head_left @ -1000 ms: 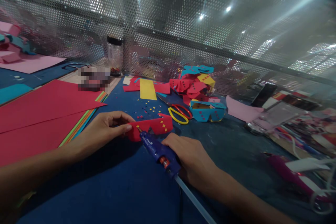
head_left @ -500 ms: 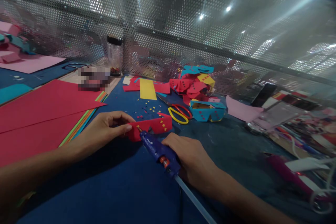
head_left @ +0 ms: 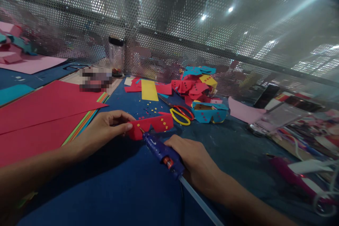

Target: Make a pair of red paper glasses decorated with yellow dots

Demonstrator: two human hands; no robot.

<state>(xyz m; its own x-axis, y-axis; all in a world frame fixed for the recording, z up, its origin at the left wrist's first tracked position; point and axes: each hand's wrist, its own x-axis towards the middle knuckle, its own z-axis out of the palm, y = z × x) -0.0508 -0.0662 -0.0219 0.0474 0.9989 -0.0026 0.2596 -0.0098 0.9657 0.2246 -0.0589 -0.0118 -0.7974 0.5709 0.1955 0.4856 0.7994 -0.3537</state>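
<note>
My left hand (head_left: 112, 127) pinches the left end of a pair of red paper glasses (head_left: 156, 123), folded and held just above the blue table. Small yellow squares dot its right side, and one sits near the left end. In my right hand (head_left: 192, 155) is a blue hot glue gun (head_left: 161, 152), its nozzle pointing up and left at the left part of the red paper. A translucent glue stick (head_left: 198, 197) sticks out of its back. Tiny yellow, red and dark paper squares (head_left: 150, 107) lie scattered behind the glasses.
Scissors (head_left: 181, 114) with red and yellow handles lie behind, beside blue paper glasses (head_left: 210, 112) and a pile of red ones (head_left: 194, 88). Red sheets (head_left: 47, 113) cover the left. A jar (head_left: 116, 56) stands by the mesh wall; a magenta glue gun (head_left: 291, 173) lies right.
The glue gun's nozzle has shifted slightly right and down, and a yellow square now shows clear of it. The red glasses have tilted a little in my left hand.
</note>
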